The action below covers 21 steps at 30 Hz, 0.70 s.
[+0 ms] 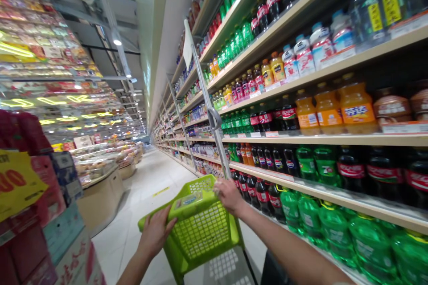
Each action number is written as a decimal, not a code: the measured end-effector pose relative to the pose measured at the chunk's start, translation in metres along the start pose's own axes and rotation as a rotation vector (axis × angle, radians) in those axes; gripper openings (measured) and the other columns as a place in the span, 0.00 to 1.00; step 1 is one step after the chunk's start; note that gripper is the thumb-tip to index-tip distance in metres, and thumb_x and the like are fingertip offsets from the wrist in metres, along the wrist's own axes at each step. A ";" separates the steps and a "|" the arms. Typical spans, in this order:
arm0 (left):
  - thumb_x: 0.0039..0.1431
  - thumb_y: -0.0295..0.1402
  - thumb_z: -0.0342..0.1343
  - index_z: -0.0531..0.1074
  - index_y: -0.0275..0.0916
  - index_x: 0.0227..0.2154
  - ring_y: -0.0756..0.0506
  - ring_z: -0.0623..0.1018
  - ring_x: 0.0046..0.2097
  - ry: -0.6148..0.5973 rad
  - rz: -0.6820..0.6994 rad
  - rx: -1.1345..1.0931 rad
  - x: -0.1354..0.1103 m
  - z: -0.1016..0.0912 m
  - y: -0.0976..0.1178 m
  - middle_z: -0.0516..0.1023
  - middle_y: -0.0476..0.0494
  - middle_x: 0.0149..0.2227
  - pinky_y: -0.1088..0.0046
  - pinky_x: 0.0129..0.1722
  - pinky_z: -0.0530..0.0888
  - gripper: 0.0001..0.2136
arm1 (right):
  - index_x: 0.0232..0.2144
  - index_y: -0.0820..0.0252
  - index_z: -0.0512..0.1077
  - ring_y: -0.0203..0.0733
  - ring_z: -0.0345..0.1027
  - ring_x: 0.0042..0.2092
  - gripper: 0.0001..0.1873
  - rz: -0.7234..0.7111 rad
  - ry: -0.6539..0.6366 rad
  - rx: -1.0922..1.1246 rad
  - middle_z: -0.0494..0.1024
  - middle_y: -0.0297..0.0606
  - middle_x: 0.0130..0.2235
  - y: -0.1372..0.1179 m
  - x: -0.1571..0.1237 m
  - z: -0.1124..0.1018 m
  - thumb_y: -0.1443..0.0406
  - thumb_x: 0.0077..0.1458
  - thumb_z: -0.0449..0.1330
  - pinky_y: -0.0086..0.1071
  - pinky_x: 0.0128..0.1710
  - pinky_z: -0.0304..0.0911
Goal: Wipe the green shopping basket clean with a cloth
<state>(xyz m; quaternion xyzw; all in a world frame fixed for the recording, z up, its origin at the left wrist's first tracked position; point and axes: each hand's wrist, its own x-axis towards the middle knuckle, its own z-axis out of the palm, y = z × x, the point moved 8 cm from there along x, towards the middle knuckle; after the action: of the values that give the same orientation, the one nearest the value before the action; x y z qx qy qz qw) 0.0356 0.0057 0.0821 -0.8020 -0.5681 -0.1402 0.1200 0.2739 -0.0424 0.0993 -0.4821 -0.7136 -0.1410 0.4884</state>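
Head view: green cart (pixel 205 236) right in front of me, between shelf (pixel 321 141) and stacked boxes (pixel 63 229). My left hand (pixel 155 229) is loosely curled over the handle's left end; my right hand (pixel 228 193) is wrapped around the right. Risk: uneven pushing could swing it into the low bottles (pixel 331 227) or boxes. Pale tiled floor (pixel 133 200), long store aisle, ceiling lights (pixel 117 42) on.

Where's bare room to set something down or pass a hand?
Bare floor runs ahead of the green cart, between the display counters and drink shelves; another patch separates the cart from the stacked boxes. Crowded: the shelves, packed with bottles, and the cart's near rim, under left hand and right hand.
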 end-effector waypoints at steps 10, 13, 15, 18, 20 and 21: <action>0.55 0.41 0.38 0.58 0.35 0.54 0.42 0.63 0.56 0.017 -0.025 0.041 -0.005 -0.003 0.015 0.67 0.39 0.53 0.56 0.57 0.52 0.24 | 0.37 0.54 0.70 0.42 0.63 0.47 0.13 -0.028 0.010 0.087 0.73 0.34 0.42 -0.027 -0.001 0.016 0.71 0.48 0.54 0.44 0.52 0.49; 0.56 0.41 0.38 0.58 0.37 0.54 0.42 0.63 0.56 0.012 -0.028 0.054 -0.008 -0.004 0.015 0.67 0.40 0.53 0.56 0.56 0.52 0.24 | 0.37 0.55 0.70 0.42 0.63 0.46 0.14 0.059 -0.035 0.039 0.73 0.35 0.41 0.005 0.000 -0.001 0.72 0.48 0.52 0.45 0.53 0.47; 0.56 0.41 0.38 0.58 0.37 0.53 0.42 0.64 0.55 0.027 -0.029 0.067 -0.010 -0.006 0.017 0.68 0.41 0.52 0.57 0.56 0.53 0.24 | 0.34 0.58 0.70 0.42 0.65 0.43 0.14 0.188 -0.008 0.002 0.74 0.37 0.38 0.039 0.002 -0.022 0.74 0.49 0.49 0.43 0.49 0.51; 0.56 0.41 0.39 0.59 0.38 0.53 0.42 0.65 0.54 0.061 -0.031 0.087 -0.013 -0.008 0.025 0.69 0.41 0.51 0.57 0.56 0.53 0.23 | 0.34 0.60 0.70 0.42 0.65 0.42 0.15 0.236 0.018 -0.004 0.73 0.39 0.38 0.051 0.002 -0.030 0.75 0.50 0.47 0.39 0.45 0.56; 0.56 0.41 0.39 0.59 0.38 0.52 0.42 0.65 0.54 0.072 -0.033 0.096 -0.013 -0.009 0.030 0.69 0.40 0.51 0.57 0.55 0.54 0.23 | 0.36 0.58 0.70 0.40 0.64 0.44 0.14 0.172 0.006 0.022 0.73 0.37 0.40 0.028 -0.001 -0.016 0.74 0.51 0.49 0.38 0.47 0.54; 0.56 0.41 0.39 0.59 0.38 0.52 0.41 0.65 0.54 0.070 -0.035 0.099 -0.014 -0.009 0.032 0.69 0.40 0.51 0.56 0.55 0.54 0.23 | 0.37 0.57 0.69 0.40 0.63 0.46 0.14 0.118 0.004 0.039 0.73 0.36 0.42 0.013 -0.004 -0.007 0.73 0.51 0.50 0.39 0.49 0.53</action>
<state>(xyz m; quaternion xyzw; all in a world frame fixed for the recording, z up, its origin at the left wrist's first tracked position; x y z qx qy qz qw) 0.0609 -0.0200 0.0847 -0.7795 -0.5839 -0.1418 0.1769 0.2886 -0.0428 0.0962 -0.5133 -0.6858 -0.0990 0.5064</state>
